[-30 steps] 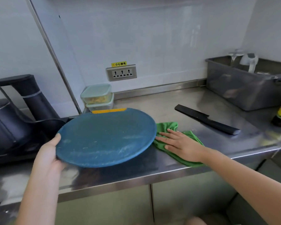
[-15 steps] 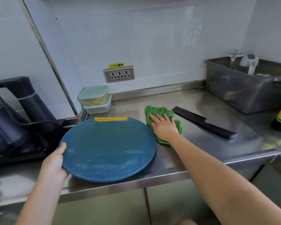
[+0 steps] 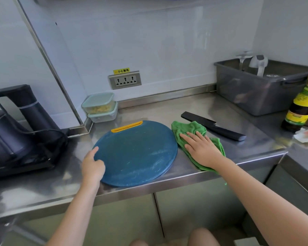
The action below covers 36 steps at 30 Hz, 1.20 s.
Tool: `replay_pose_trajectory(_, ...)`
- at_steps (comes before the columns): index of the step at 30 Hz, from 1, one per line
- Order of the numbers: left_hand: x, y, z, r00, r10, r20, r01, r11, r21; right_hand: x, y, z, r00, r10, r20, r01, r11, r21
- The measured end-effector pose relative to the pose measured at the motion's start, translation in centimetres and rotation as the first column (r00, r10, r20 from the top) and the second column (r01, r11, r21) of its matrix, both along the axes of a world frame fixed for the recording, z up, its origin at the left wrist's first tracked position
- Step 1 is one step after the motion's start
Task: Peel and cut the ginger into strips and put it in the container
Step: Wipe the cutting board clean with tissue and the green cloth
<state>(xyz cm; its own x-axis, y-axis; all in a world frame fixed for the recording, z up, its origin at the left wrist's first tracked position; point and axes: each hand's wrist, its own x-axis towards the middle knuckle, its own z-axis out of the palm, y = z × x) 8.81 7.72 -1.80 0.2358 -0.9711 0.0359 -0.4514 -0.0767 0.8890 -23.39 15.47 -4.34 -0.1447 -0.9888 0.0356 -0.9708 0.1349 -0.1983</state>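
Ginger [image 3: 98,109] apparently done: yellow pieces inside lidded container [image 3: 97,98] at 11 o'clock of cutting board [image 3: 135,153]. Left hand [image 3: 92,166] fingers curled, gripping its 9 o'clock rim; right hand [image 3: 201,148] fingers straight, pressing green cloth [image 3: 194,126] at 3 o'clock. Knife [image 3: 212,126] idle on worktop [image 3: 185,107]. Probably only wipe-down left.

lidded containers [image 3: 98,99], stacked, yellowish pieces [image 3: 100,109] in upper
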Motion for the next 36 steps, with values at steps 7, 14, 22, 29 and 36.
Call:
replay_pose_trajectory(7,-12.1,-1.4,5.3,0.764,-0.533,0.364,0.617,0.768,-0.172,-0.3,1.8,0.1,0.999,0.042,-0.005,-0.042,0.998,-0.048)
replay_pose_trajectory(14,-25.9,-5.8,5.0,0.282,-0.727,0.626,0.912,0.405,0.06,-3.3,4.5,0.0,0.995,0.094,0.028,-0.093,0.995,-0.021)
replay_pose_trajectory(22,-34.7,-6.3,3.1,-0.189,-0.639,0.746,0.966,0.017,0.259,-3.5,4.2,0.3,0.991,0.122,0.06,-0.123,0.992,0.016)
replay_pose_trajectory(29,-36.2,-10.3,4.9,0.032,-0.614,0.789,0.997,0.072,0.016,-3.0,1.1,0.6,0.991,0.11,0.073,-0.112,0.993,0.024)
replay_pose_trajectory(36,-34.4,-18.3,7.1,0.293,-0.532,0.795,0.956,0.145,-0.255,-2.8,-9.8,0.1,0.996,0.002,0.088,0.0,1.0,-0.023)
